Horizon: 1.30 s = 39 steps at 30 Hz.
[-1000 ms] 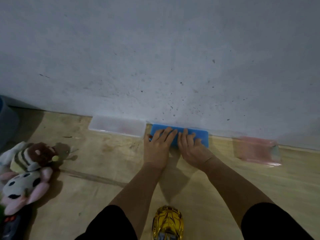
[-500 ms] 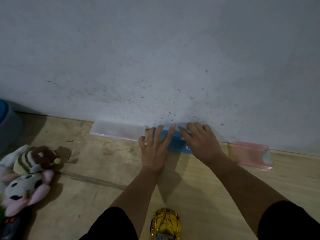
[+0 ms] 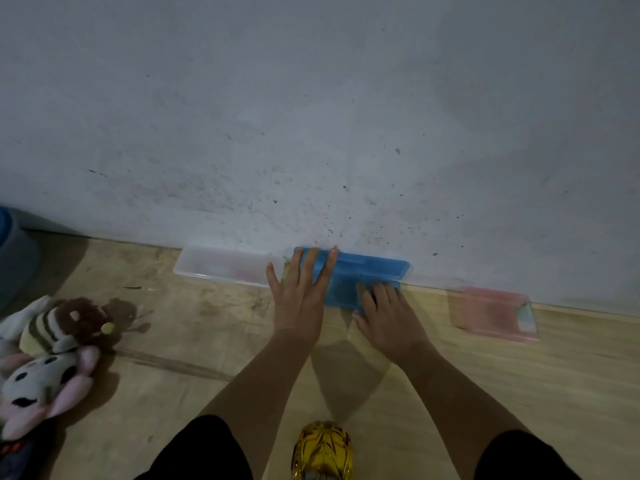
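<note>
Blue plastic case point(image 3: 369, 268) on wooden floor point(image 3: 207, 344) at foot of wall point(image 3: 311, 133), between clear case point(image 3: 221, 268) and pink case point(image 3: 491, 313); looks opened, far half against wall. Left hand point(image 3: 298, 299) flat, straight fingers across case's left end. Right hand point(image 3: 388, 317) pressing near half, fingers nearly flat, gripping nothing. Gold toy car point(image 3: 322, 452) between forearms.

indoor room, reads as a home play corner. bare grey wall point(image 3: 311, 116), speckled and scuffed, meets a worn wooden floor point(image 3: 173, 341). at the wall's foot, in a row: clear case point(image 3: 221, 268), blue case point(image 3: 367, 268), pink case point(image 3: 491, 313). soft toys point(image 3: 52, 351) out from the wall, toward its left end; gold toy car point(image 3: 322, 452) farthest from the wall.
</note>
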### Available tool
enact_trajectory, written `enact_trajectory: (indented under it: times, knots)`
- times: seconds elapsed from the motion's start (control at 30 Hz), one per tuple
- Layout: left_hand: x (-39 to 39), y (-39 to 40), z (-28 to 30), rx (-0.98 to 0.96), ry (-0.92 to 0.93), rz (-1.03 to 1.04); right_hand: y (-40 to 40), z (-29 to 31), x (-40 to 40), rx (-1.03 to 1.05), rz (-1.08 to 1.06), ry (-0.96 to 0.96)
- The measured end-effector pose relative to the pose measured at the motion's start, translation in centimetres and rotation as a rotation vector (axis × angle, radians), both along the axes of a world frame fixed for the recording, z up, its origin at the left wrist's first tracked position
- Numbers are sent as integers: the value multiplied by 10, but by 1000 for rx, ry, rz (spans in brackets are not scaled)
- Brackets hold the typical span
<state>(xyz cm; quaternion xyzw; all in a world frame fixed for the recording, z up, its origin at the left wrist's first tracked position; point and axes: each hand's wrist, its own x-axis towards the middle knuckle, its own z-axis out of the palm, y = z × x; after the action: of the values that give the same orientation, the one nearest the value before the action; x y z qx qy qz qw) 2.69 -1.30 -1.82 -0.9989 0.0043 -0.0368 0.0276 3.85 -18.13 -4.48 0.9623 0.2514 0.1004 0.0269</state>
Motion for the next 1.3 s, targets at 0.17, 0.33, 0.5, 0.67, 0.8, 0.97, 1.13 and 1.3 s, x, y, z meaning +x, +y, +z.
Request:
enact_trajectory:
  times: [0.17, 0.33, 0.5, 0.67, 0.8, 0.97, 1.13, 1.3]
  knots:
    - [-1, 0, 3, 45, -59, 6, 2, -5, 12, -21, 23, -51]
    - [-1, 0, 5, 63, -78, 6, -1, -6, 20, -50, 74, -96]
    - [-2, 0, 6, 67, -96, 15, 0, -5, 21, -41, 103, -25]
    - [0, 0, 8, 62, -133, 8, 2, -7, 28, 29, 40, 291]
    - [1, 1, 6, 61, -154, -4, 3, 1, 35, 103, 38, 343]
    - [1, 1, 4, 29, -57, 13, 3, 23, 28, 136, 96, 207]
    - [2, 1, -2, 19, -3, 20, 0, 52, 12, 311, -32, 32]
    - [3, 3, -1, 23, 20, 15, -4, 69, 6, 310, -15, -14]
